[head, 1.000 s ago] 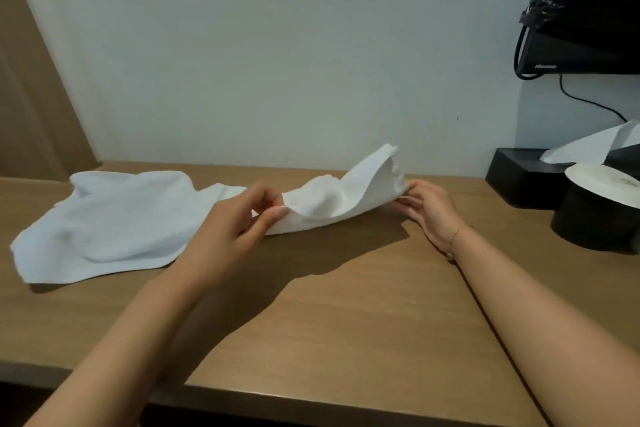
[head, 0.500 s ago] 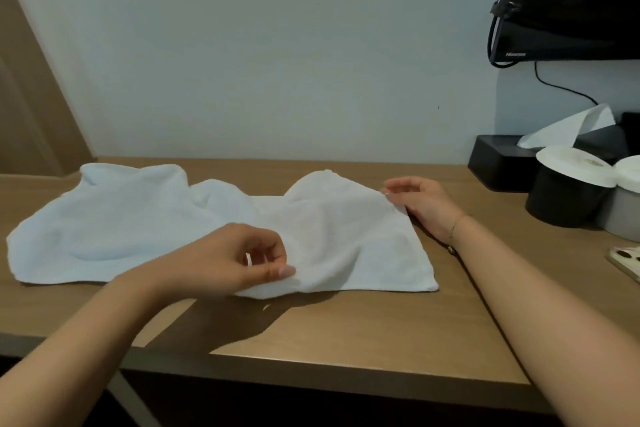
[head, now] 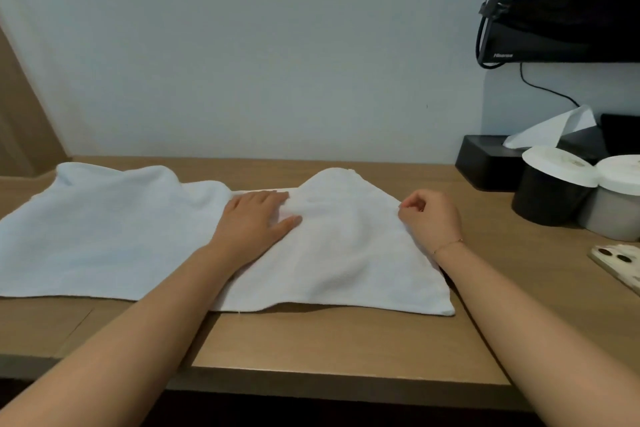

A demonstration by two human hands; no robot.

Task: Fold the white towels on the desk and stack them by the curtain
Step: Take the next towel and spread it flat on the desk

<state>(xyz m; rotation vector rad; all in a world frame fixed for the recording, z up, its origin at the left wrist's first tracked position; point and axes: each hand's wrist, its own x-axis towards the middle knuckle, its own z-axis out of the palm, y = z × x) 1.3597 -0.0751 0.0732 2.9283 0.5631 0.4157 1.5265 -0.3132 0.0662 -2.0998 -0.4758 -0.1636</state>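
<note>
A white towel [head: 339, 263] lies spread on the wooden desk [head: 346, 340] in front of me, its far edge humped up. A second white towel [head: 97, 236] lies rumpled to its left, overlapping it. My left hand [head: 258, 222] rests flat on the near towel's upper left part, fingers straight. My right hand [head: 429, 215] is at the towel's right far edge with fingers curled, pinching the edge. The tan curtain [head: 20, 121] hangs at the far left.
At the right of the desk stand a black tissue box [head: 488, 163], a black cup [head: 547, 194] and a grey cup [head: 613, 215], both with white lids. A phone [head: 620, 263] lies near the right edge. A bagged monitor [head: 561, 10] hangs above.
The towel went from lifted and bunched to laid out on the desk. My left hand let go of its pinch and now lies flat on the cloth.
</note>
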